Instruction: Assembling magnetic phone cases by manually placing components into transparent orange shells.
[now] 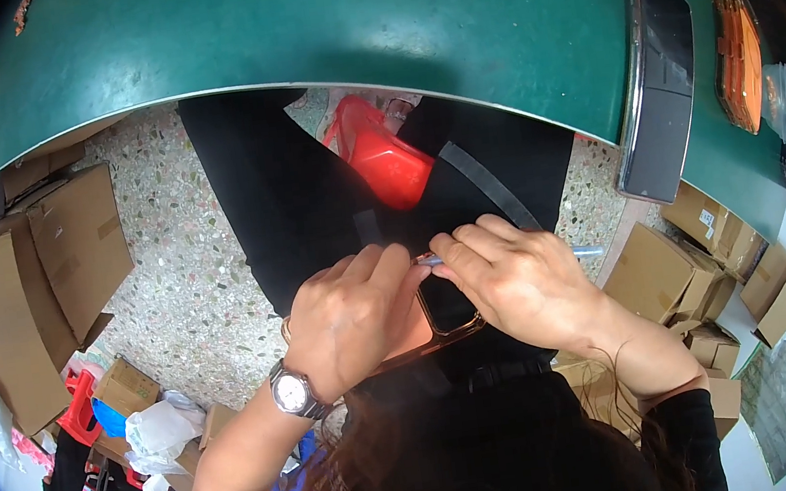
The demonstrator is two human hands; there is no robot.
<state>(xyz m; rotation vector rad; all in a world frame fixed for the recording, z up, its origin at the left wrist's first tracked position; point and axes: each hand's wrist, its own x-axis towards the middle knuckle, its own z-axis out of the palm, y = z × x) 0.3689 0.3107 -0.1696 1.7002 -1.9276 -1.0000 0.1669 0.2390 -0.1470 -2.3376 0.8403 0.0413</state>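
Down over the lap, both hands meet on a phone case (442, 323) with a copper-coloured rim and a dark back. The left hand (355, 317) — a silver wristwatch (290, 392) on its wrist — curls over the case's left side, fingers bent and closed on it. The right hand (515, 280) grips the upper right corner, its fingertips pinched down against a thin bluish strip (586, 249) that runs along the case's top edge and sticks out to the right of the hand. The two hands touch at the fingertips above the case.

Behind them sits a red plastic stool (382, 158) on the speckled floor, partly covered by dark trousers. A green table (385, 21) curves across the top of the view, with a dark metal-edged tray (658, 85) lying on its right part and a stack of orange pieces (739, 51) just beyond it. Cardboard boxes (44, 278) stand on the floor at left — more of them are stacked at right.
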